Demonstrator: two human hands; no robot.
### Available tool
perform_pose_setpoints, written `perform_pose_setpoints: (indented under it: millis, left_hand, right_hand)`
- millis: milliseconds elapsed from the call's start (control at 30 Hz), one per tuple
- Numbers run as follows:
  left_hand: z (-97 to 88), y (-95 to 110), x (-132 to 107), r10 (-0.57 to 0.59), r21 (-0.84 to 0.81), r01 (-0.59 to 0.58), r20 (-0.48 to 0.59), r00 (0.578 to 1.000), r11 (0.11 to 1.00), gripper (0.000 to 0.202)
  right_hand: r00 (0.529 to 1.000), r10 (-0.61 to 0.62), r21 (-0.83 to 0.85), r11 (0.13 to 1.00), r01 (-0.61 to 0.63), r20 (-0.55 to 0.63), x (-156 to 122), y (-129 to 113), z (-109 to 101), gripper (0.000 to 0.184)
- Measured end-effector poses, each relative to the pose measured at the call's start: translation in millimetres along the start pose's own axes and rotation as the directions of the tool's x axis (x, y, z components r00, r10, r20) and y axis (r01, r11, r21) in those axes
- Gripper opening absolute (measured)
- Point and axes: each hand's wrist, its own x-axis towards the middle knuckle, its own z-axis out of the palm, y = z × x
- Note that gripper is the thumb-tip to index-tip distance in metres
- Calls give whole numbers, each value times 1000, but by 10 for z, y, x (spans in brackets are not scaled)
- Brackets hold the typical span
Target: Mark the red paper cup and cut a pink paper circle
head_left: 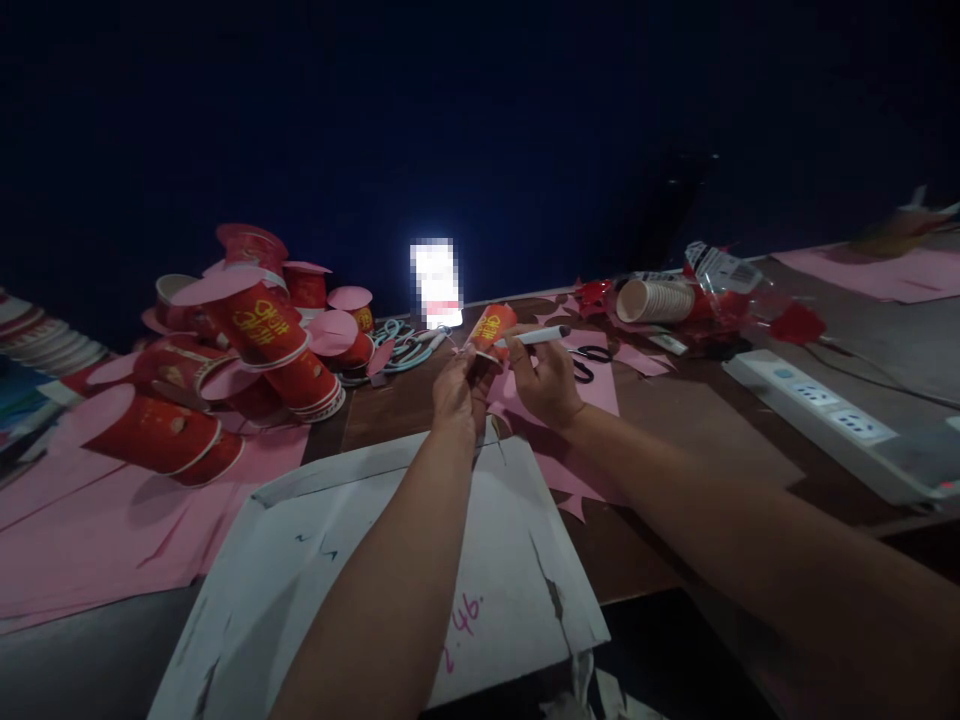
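My left hand (455,392) is closed around a small red paper cup (491,329) with gold lettering, held tilted above the table. My right hand (546,380) grips a white marker pen (536,337) whose dark tip points right, its other end close to the cup. Both hands hover over pink paper (592,392) on the brown table (675,440). Black scissors (589,358) lie just behind my right hand.
A heap of red cups with pink paper lids (247,340) stands at the left on pink sheets (90,520). A white envelope (375,570) lies under my arms. A sleeve of stacked cups (660,300) and a white power strip (832,420) are at the right. A bright light (435,283) glows at the back.
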Motion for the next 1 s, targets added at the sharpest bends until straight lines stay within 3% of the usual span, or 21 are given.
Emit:
perform_pose_setpoints:
  millis: [333,600,1000]
  left_hand:
    - [9,11,-5,5,-14,-5,-9,1000,1000,13]
    - [-33,-11,35,23,-38,-23,5,1000,999,9]
    - [-4,17,15,-15,-61,12,-36,999,998,14]
  right_hand:
    - [1000,0,-24,1000,1,15,-6,27,6,19]
    - [999,-21,96,995,23,-30,17,-24,-25,20]
    - [998,-49,80,995,53,-48,-3,-6,3,15]
